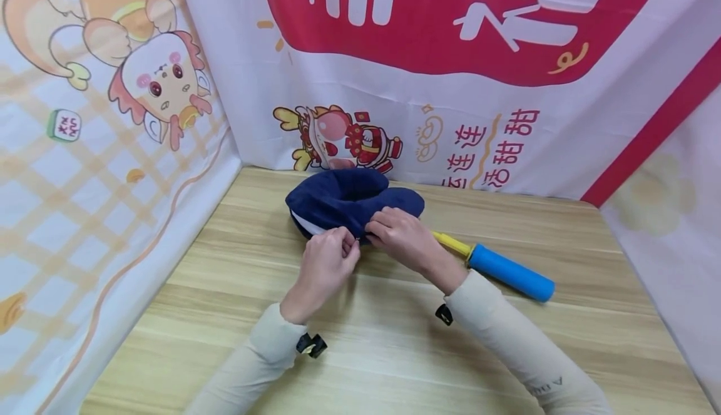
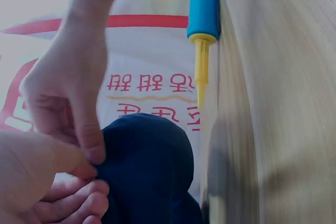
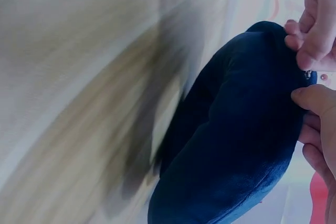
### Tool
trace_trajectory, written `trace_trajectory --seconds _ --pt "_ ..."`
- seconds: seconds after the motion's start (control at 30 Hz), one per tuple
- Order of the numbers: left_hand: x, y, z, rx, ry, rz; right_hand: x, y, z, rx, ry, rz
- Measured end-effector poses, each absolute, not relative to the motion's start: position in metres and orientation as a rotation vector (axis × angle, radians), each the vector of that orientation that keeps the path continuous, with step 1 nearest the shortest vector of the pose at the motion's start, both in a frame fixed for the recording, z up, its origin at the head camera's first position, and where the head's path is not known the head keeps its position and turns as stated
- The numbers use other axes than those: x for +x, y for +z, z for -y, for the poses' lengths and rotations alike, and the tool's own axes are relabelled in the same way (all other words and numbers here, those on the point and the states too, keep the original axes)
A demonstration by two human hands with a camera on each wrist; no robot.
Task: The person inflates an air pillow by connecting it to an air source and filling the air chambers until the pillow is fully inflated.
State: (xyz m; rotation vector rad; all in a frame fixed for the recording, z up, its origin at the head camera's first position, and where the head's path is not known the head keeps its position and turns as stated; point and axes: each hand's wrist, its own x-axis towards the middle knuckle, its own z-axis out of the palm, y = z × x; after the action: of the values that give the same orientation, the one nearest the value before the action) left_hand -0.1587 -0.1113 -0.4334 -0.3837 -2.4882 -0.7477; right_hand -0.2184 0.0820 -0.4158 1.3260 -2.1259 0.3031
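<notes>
A navy-blue U-shaped neck pillow rests at the back of the table, with a strip of white showing through a gap in its near-left edge. At that edge my left hand pinches a small metal zipper pull, mostly covered by the fingertips. Close beside it, my right hand grips the pillow's edge between thumb and fingers. Both hands almost meet in the left wrist view, where the right hand comes down from above toward the left hand.
A blue hand pump with a yellow nozzle lies on the wooden table, right of the pillow and partly behind my right hand. Printed cloth hangs behind the table, and more cloth lines the left side.
</notes>
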Motion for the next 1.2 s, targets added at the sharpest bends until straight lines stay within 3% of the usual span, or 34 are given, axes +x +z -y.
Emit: trace_trajectory --seconds 0.47,0.77,1.2 --pt "-0.157 -0.436 0.141 -0.425 -0.851 2.558 -0.217 -0.439 -0.112 1.282 0.331 2.167" --pt "-0.157 -0.433 0.133 -0.498 -0.889 2.573 -0.192 -0.435 -0.08 1.253 0.203 2.08" --pt "-0.162 -0.436 0.163 -0.477 -0.942 2.589 -0.21 -0.448 -0.09 1.365 0.252 1.966"
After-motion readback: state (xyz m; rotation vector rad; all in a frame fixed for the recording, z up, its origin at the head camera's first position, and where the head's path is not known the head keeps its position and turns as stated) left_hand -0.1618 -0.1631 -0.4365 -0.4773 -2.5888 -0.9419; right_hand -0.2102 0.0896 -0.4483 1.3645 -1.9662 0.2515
